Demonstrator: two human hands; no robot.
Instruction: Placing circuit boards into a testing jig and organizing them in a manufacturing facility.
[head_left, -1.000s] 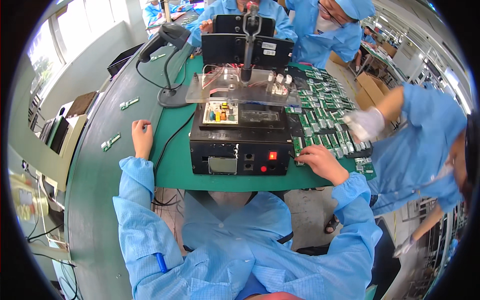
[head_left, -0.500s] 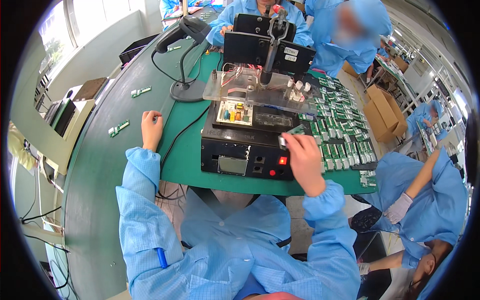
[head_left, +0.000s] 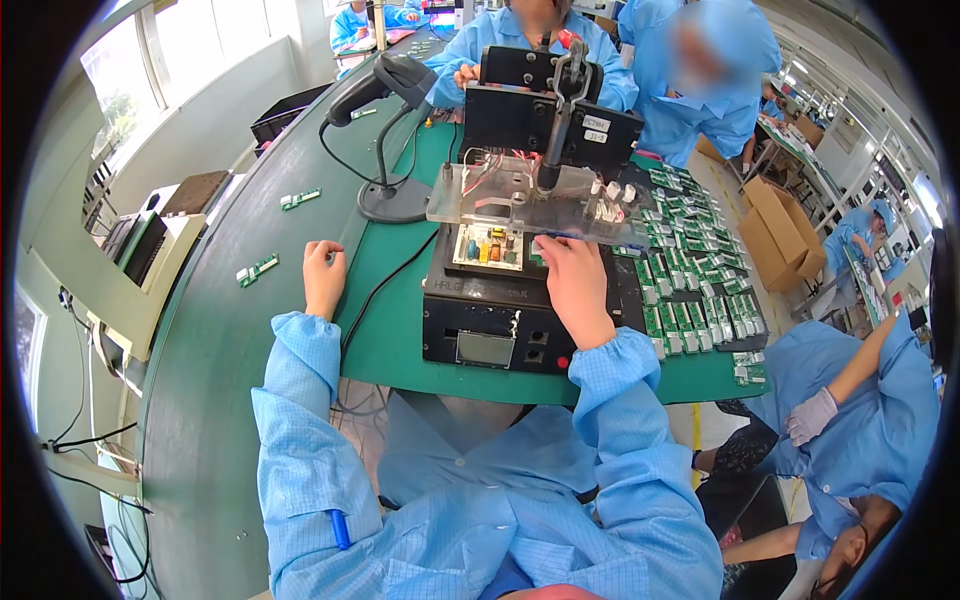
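Note:
My right hand [head_left: 578, 285] reaches into the black test fixture [head_left: 450, 325], under its raised clear plate [head_left: 470, 200]. Its fingers are closed at the recess beside a cream board with colourful components [head_left: 488, 247]. A bit of green circuit board [head_left: 535, 254] shows at the fingertips; the rest is hidden by the hand. To the left of the fixture, my left hand [head_left: 325, 278] lies on the green mat with curled fingers and nothing visible in them. Above the clear plate stands a toggle clamp with a black handle [head_left: 556, 145].
Rows of small green circuit boards [head_left: 690, 270] lie right of the fixture. Two more, including a nearer loose board [head_left: 258, 270], are on the left bench. A scanner on a stand [head_left: 390, 195] is behind my left hand. Co-workers in blue are across the table and at right.
My right hand has moved from the fixture's front right inward to the recess, taking the small board along. My left hand stays on the mat. The view has shifted slightly.

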